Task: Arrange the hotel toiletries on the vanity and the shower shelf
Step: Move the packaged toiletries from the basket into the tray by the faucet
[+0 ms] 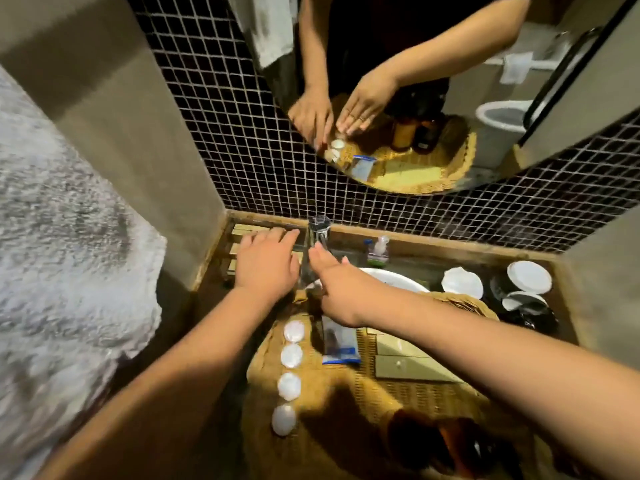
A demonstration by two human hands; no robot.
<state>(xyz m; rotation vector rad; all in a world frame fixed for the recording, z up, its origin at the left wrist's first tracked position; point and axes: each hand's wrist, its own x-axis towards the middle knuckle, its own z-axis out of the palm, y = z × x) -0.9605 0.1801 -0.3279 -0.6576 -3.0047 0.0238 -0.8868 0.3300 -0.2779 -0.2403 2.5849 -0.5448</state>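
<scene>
Near frame centre, the left hand (266,263) and right hand (337,287) are being held flat, fingers extended, nothing gripped; four round white toiletries (289,362) are being displayed along the wicker tray's (415,400) left edge, lower centre.

Hotel-style bathroom, vanity corner. Evidence: dark mosaic wall tile (221,140) with pale grout; round mirror (433,98) reflecting a white toilet (498,114); chrome tap (317,247) over a white basin (388,277); wood-edged counter (450,242); small pump bottle (377,251); woven amenity tray (332,403) holding four wrapped round soaps (291,356), a sachet (337,341) and flat boxes (408,362); lidded cups (462,282) at right.
</scene>
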